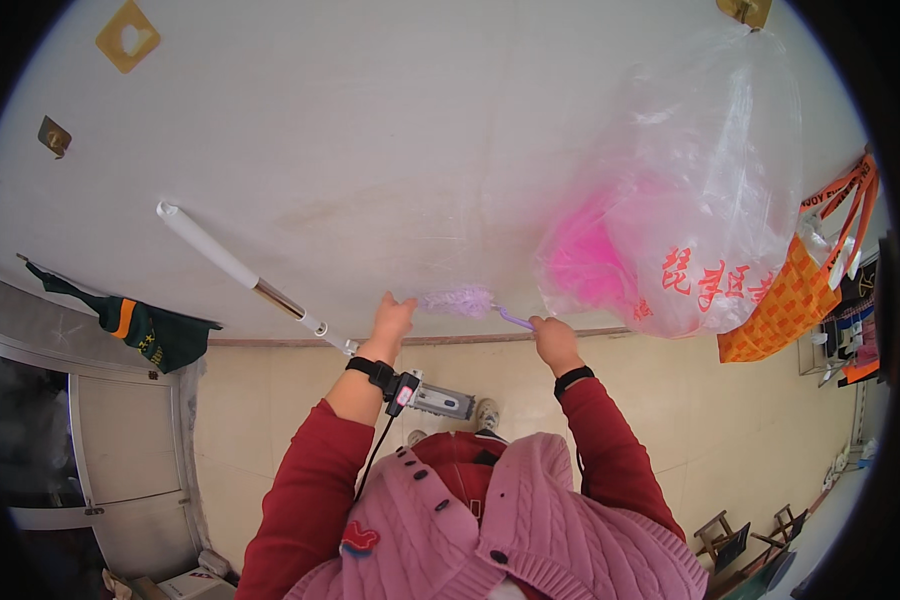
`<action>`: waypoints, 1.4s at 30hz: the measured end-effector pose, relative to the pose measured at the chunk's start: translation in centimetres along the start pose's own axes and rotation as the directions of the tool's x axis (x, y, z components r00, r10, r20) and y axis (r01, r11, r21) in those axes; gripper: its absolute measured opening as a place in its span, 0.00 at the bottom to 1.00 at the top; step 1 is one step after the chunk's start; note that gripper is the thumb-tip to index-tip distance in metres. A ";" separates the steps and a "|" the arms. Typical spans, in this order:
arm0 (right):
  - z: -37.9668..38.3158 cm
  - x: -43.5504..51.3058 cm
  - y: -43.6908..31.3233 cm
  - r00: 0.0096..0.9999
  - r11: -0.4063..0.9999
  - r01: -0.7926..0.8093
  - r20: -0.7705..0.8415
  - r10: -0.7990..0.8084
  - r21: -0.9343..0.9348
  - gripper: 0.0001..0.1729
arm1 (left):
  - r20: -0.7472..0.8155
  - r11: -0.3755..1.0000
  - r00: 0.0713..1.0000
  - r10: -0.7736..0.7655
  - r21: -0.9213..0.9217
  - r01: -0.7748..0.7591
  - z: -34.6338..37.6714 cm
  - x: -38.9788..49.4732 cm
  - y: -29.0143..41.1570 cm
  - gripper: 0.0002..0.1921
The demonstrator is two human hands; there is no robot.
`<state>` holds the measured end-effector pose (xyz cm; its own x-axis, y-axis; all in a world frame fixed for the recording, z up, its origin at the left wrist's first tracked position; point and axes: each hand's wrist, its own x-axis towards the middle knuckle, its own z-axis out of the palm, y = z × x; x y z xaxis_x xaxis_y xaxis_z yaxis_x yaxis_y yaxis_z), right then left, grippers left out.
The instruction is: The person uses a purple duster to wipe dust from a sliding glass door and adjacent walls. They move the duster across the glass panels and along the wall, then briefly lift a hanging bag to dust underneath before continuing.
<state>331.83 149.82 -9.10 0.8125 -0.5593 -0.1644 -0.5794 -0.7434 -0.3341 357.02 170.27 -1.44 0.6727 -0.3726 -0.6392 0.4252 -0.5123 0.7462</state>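
A purple brush with a fluffy bristle head [457, 301] and a lilac handle lies across the view before a pale wall. My right hand [557, 343] is closed on the handle's end. At the far end of the bristles is my left hand [394, 322], thumb and finger by the tip; whether they pinch it cannot be told. Left of that hand, a mop with a white and metal pole [225, 255] leans on the wall, its flat grey head [450, 403] on the floor near my shoes.
A clear plastic bag [690, 187] with something pink inside hangs at the right from a wall hook. Beside it hangs an orange patterned bag [780, 307]. A dark green cloth [157, 337] hangs at the left, near a metal-framed door [124, 442]. Folding stools [727, 540] stand lower right.
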 end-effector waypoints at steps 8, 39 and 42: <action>-4.4 1.0 -0.7 0.991 0.980 0.133 0.054 -0.126 -0.146 0.11 | -0.103 0.988 0.992 -0.070 -0.144 0.055 -0.8 -0.2 -0.5 0.44; -19.9 -0.5 -27.4 0.678 0.734 0.611 -0.674 -0.292 0.297 0.29 | -0.435 0.228 0.048 0.899 0.373 -0.900 -18.1 -13.4 20.2 0.32; -20.4 0.2 -31.2 0.564 0.735 0.650 -0.771 -0.294 0.195 0.30 | -0.455 0.232 0.047 0.889 0.360 -0.904 -23.7 -13.3 20.5 0.31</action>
<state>348.73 165.41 20.22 0.5791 -0.3799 0.7213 0.1147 -0.8380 -0.5335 371.12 183.04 26.71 0.6853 -0.1214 0.7181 -0.7272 -0.0606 0.6838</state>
